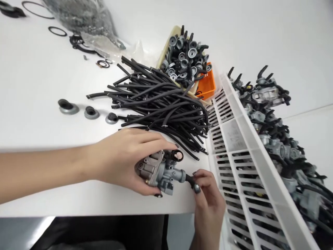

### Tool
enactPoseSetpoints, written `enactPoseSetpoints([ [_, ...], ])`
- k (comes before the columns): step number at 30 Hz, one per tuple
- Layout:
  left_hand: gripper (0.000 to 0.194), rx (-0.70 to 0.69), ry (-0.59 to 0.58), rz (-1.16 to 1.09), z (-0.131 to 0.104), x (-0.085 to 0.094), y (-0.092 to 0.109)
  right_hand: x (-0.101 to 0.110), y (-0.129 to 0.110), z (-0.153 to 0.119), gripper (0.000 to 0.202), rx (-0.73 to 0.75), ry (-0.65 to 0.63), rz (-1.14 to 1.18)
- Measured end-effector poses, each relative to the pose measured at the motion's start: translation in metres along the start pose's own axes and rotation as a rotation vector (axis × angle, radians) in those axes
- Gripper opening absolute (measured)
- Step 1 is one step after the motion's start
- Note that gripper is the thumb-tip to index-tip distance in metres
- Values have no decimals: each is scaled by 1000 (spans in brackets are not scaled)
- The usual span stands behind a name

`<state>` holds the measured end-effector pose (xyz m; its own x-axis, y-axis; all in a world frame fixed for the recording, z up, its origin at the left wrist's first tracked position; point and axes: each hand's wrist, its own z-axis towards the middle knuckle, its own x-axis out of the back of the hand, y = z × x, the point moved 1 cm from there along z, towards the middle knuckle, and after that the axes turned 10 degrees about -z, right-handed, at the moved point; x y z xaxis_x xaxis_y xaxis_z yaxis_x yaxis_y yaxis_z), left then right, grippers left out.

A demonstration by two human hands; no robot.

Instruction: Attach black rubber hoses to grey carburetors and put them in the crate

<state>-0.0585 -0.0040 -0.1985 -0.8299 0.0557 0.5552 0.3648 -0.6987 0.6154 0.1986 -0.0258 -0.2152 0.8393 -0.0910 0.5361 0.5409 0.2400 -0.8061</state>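
Observation:
A grey metal carburetor (170, 173) lies under my left hand (125, 161), whose fingers wrap over its body from the left. My right hand (208, 194) pinches a short black rubber boot (190, 180) between thumb and fingertips. That boot sits at the right end of the carburetor; how firmly it is seated I cannot tell. Just beyond my left hand lies a heap of black rubber hoses (161, 97). Three grey caps with black boots, among them one large cap (68, 106), stand in a row to the left of the hoses.
A white slatted crate (241, 152) full of carburetors (281, 149) stands close on the right. At the back are a cream basket (166, 45) of caps, an orange bin (208, 85) and a plastic bag (83, 21). Black rings (57, 31) lie back left.

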Motion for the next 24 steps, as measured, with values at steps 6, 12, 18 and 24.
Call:
enactPoseSetpoints([
  [6, 60, -62, 26, 12, -2, -2, -1, 0, 4, -4, 20, -34, -13, 90],
  [12, 60, -69, 23, -13, -1, 0, 0, -6, -11, -9, 15, -25, -23, 322],
  [18, 60, -47, 36, -48, -1, 0, 1, -3, -14, -10, 12, -10, -76, 268],
  [24, 61, -30, 28, -77, -1, 0, 0, -3, -16, -13, 15, -32, -47, 248],
])
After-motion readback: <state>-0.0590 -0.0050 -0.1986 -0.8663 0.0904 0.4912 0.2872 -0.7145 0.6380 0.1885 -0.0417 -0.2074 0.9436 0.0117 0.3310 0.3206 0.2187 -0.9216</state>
